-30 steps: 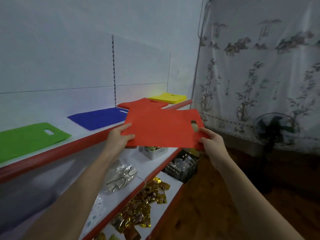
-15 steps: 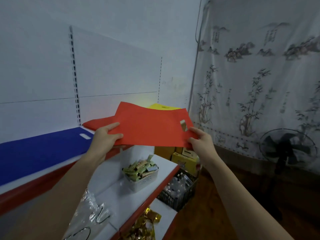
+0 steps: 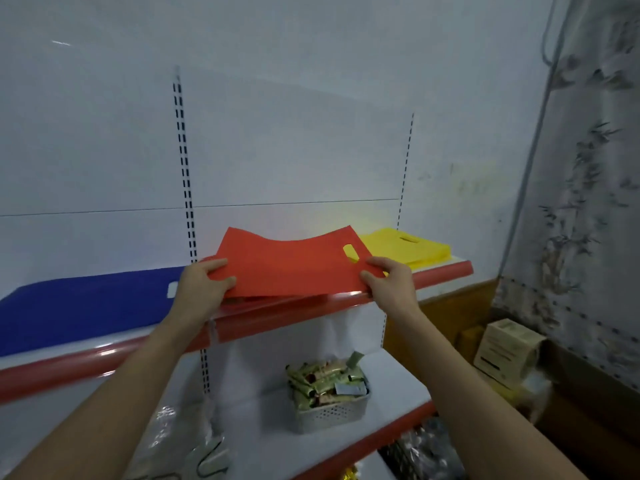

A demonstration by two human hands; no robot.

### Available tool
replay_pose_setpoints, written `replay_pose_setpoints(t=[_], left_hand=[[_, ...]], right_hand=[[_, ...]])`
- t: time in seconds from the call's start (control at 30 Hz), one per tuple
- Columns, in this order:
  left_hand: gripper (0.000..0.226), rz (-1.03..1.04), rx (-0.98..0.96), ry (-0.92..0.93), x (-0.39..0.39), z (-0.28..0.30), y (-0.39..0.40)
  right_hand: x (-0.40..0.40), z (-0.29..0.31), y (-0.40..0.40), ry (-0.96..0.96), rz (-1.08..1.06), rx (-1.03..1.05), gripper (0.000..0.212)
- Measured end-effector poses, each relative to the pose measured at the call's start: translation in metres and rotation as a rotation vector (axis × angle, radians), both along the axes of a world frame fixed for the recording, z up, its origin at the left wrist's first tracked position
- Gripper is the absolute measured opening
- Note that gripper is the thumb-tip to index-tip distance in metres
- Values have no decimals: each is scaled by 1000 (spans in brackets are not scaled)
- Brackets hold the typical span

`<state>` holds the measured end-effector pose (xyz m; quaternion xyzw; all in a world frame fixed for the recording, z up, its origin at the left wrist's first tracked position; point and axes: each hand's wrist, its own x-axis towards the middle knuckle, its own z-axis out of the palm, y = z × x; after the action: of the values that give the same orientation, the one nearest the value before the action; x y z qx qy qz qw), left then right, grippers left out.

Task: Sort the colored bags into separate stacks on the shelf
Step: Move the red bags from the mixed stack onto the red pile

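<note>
**Red bag held level over the red stack, ready to go down**

The left hand (image 3: 204, 284) pinches the left edge of the red bag (image 3: 294, 268), thumb on top and fingers curled underneath. To its left, the blue bag (image 3: 86, 306) lies flat on the upper shelf (image 3: 446, 271), its handle slot just beside the left wrist. The red bag spans between both hands with its long axis running left to right, along the shelf's red front rail; its middle sags a little and its far corners lift toward the back panel. Its cut-out handle sits at the right end, near the right hand (image 3: 386, 282), which grips the near right corner the same way, thumb above and fingers below. A sliver of red shows under the held bag, probably the red stack, though most of it is hidden. Further right, the yellow bags (image 3: 412, 249) lie flat, just beside the red bag's right end.

The drop spot seems to lie directly below and slightly beyond the hands, so both appear equally placed for lowering. The gap to the yellow pile is narrow, so a drift rightward risks overlap.
</note>
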<state>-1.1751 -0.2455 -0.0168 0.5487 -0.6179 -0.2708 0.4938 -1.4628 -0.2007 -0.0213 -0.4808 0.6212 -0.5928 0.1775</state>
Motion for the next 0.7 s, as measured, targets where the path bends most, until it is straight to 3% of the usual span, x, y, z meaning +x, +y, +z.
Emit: replay_pose_setpoints(t=[0.17, 0.37, 0.47, 0.57, 0.7], left_hand=[[52, 213, 29, -147, -10, 1, -13], [56, 301, 166, -399, -18, -5, -44], [42, 319, 223, -531, -25, -5, -59], [14, 317, 288, -631, -25, -8, -72], [24, 328, 306, -727, -21, -12, -85]], right_hand=[[-13, 4, -72, 208, 137, 100, 33], [-21, -4, -138, 506, 214, 217, 34], [-25, -8, -162, 640, 234, 264, 27], [-29, -11, -182, 800, 245, 355, 25], [-29, -13, -201, 1008, 235, 392, 32]])
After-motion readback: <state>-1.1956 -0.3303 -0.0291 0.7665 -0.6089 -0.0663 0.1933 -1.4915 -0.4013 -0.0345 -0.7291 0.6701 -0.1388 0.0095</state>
